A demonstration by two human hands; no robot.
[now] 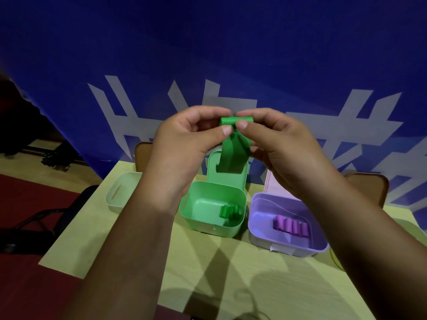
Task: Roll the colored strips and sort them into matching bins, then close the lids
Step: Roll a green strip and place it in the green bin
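A green strip [233, 151] hangs in the air above the table, its top end rolled into a small coil. My left hand [184, 144] pinches the coil's left end between thumb and fingers. My right hand [277, 144] pinches its right end. Below stands the green bin [196, 204], its lid [227, 179] upright behind it, with a few green rolls [230, 211] inside. To its right the purple bin [258, 218] holds several purple rolls [291, 226]; its pink lid [270, 183] stands open behind.
A pale white-green bin [115, 192] sits at the table's [208, 262] left rear. Two brown chair backs [369, 185] rise behind the table. A black chair [57, 215] stands left of it, on red floor. A blue banner fills the background.
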